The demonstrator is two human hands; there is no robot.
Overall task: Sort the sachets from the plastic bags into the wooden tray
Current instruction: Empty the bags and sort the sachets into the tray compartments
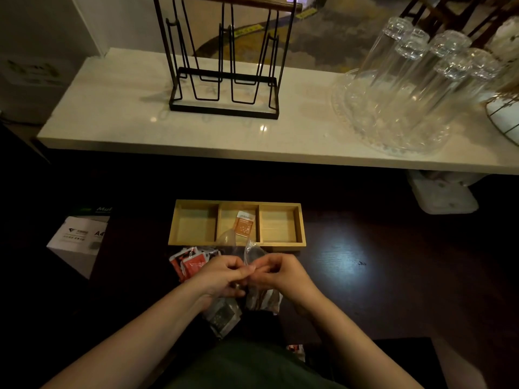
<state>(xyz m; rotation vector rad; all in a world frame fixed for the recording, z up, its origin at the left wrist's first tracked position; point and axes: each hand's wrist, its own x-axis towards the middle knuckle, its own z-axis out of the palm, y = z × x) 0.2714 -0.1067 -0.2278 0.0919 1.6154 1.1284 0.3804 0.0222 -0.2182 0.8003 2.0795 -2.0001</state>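
My left hand (222, 273) and right hand (280, 272) both pinch the clear plastic bag (251, 252) over the dark table (365, 276). One orange sachet (245, 223) lies in the middle compartment of the wooden tray (237, 244); red sachets (189, 263) lie beside my left grip.

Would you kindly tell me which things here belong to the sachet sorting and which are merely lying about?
Job in hand:
wooden tray
orange sachet in its middle compartment
red sachets
clear plastic bag held by left hand and right hand

Lying about:
black wire rack
upturned glasses
paper box
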